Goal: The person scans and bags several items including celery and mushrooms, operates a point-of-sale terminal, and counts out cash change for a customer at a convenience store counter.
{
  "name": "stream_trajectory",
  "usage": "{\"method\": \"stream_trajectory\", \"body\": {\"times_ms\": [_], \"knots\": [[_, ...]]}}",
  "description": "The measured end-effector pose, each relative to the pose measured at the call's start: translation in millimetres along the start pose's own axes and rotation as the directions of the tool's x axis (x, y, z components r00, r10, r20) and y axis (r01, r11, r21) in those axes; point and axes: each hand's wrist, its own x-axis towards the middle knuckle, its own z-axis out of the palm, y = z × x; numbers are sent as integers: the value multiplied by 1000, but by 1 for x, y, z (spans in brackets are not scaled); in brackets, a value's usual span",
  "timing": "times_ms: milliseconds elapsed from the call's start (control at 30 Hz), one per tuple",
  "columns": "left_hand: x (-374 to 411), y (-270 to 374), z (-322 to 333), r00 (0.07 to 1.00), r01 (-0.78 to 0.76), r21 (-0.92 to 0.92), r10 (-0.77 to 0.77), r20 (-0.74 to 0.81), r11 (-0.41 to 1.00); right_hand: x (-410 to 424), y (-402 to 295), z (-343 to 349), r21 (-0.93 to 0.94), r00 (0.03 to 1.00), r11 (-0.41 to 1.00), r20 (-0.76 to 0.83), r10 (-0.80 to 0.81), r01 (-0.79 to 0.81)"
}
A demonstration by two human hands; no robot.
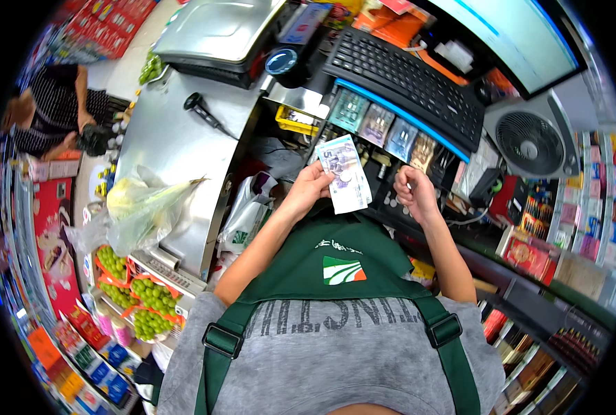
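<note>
Banknotes (343, 174), the top one marked with a 5, are held between the thumb and fingers of my left hand (310, 188), above the near part of an open cash drawer. My right hand (415, 193) hovers over the drawer's right side with its fingers curled; whether something small is inside them cannot be seen. Coins (391, 201) lie in the drawer just left of that hand. Behind both hands, sorted notes stand in compartments: green (348, 110), purplish (376, 123), blue (401, 138) and brownish (422, 151). Part of the drawer is hidden by the held notes.
A black keyboard (404, 78) sits above the drawer, beside a monitor (510, 39) and a fan (530, 142). On the metal counter (183, 140) lie a handheld scanner (203, 111), a scale (220, 31) and bagged produce (131, 199). Another person (61, 111) stands across the counter, holding something black.
</note>
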Motion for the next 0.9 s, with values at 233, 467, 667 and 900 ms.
{"method": "stream_trajectory", "body": {"times_ms": [233,467,667,900], "knots": [[-16,14,-27,966,-196,-64,181,-187,979,64,4,147,-734,621,-211,665,-415,645],[-49,62,-78,794,-475,-94,380,-475,875,100,26,240,-426,323,-344,891,-318,837],[-90,94,-139,619,-610,-5,473,-626,792,82,-1,281,-456,404,21,765,-502,890],[-151,154,-264,381,-666,188,546,-746,722,71,40,169,-524,477,-227,848,-233,821]]}}
